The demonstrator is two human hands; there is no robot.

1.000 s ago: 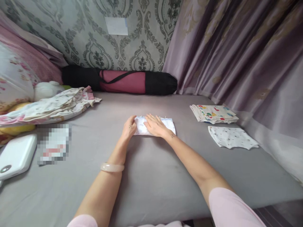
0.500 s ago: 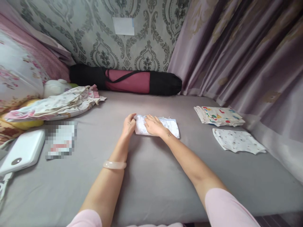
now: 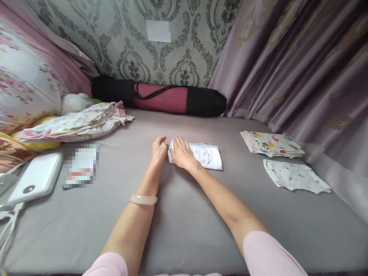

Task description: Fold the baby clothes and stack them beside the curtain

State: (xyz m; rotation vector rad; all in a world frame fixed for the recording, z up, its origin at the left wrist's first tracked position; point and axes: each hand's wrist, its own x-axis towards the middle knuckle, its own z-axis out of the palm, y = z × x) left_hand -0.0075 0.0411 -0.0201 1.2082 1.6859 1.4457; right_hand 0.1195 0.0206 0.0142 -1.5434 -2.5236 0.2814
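A folded white cloth with a faint print (image 3: 208, 156) lies flat on the grey sheet in front of me. My right hand (image 3: 181, 152) rests palm down on its left part, fingers stretched out and pointing away from me. Just beside the cloth's left edge is my left hand (image 3: 159, 149), its fingers curled in; whether they hold a bit of the cloth is too small to tell. A pale bangle (image 3: 143, 199) circles my left forearm.
Folded patterned cloths (image 3: 276, 143) and a spotted cloth (image 3: 296, 175) lie at the right. Rumpled clothes (image 3: 83, 122), a white power bank (image 3: 37, 177) and a blurred packet (image 3: 82, 165) are at the left. A long black and red bag (image 3: 161, 99) lies along the wall.
My right hand has slid left over the cloth towards its left edge. My left hand now sits slightly apart from that edge. The whole view has shifted a little.
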